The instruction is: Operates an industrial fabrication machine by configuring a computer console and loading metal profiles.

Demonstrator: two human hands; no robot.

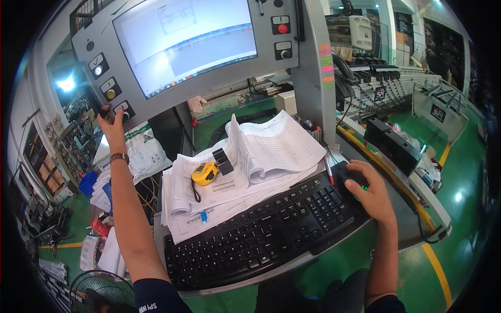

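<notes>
My left hand (111, 124) reaches up to the lower left corner of a grey control panel (209, 78). Its fingers grip the panel's edge beside a round knob (124, 110). A watch sits on that wrist. My right hand (370, 190) rests on a black computer mouse (348, 176), to the right of a black keyboard (261, 235). The panel holds a lit screen (185, 41) showing a window with lines of data. Both forearms come up from the lower edge.
Stacks of printed papers (250, 167) lie behind the keyboard, with a yellow tape measure (204, 173) and a black clip on top. A red pen (329, 172) lies near the mouse. A fan (99, 289) stands lower left. Machinery and a green floor (459, 172) lie to the right.
</notes>
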